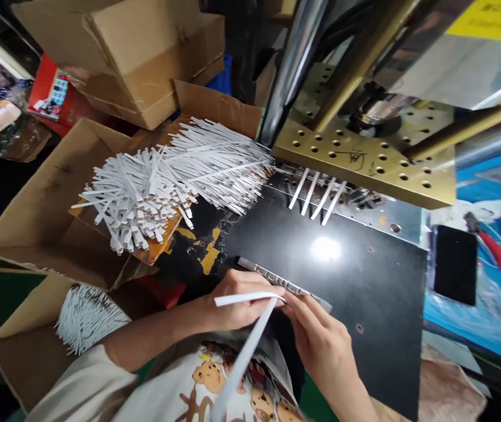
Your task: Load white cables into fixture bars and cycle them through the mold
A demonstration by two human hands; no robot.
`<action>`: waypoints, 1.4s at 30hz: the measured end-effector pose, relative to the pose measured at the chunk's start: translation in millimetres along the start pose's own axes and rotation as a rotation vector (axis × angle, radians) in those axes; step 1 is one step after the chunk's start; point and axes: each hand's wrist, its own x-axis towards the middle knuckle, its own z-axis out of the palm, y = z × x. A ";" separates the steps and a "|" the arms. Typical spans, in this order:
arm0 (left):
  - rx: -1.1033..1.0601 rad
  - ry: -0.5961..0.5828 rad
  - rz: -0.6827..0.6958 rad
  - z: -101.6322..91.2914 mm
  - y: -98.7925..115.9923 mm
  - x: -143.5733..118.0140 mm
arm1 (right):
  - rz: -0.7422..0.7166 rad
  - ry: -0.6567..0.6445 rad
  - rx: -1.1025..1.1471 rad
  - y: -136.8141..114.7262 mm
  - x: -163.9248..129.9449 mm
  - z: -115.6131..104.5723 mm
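My left hand (pixel 239 300) and my right hand (pixel 320 331) meet at the fingertips above the near edge of the black table (pixel 391 293). Both are closed in a pinch on narrow white strips. One white strip (pixel 237 298) lies across the back of my left fingers. Another white strip (pixel 246 350) runs down toward my body, blurred at its near end. Which fingers grip which strip is partly hidden. Just beyond my fingertips lies a slotted metal bar (pixel 256 269), partly covered by my hands.
A large pile of white strips (pixel 145 187) lies on cardboard at the left, beside open cardboard boxes (pixel 57 181). Ahead stands a press with a brass plate (pixel 333 149); several white strips (pixel 309 193) stick out beneath it. A phone (pixel 455 265) and red-handled pliers (pixel 494 249) lie right.
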 end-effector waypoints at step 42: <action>1.140 -0.214 0.133 -118.9 -59.8 115.1 | -0.012 -0.324 -0.714 57.6 219.2 37.2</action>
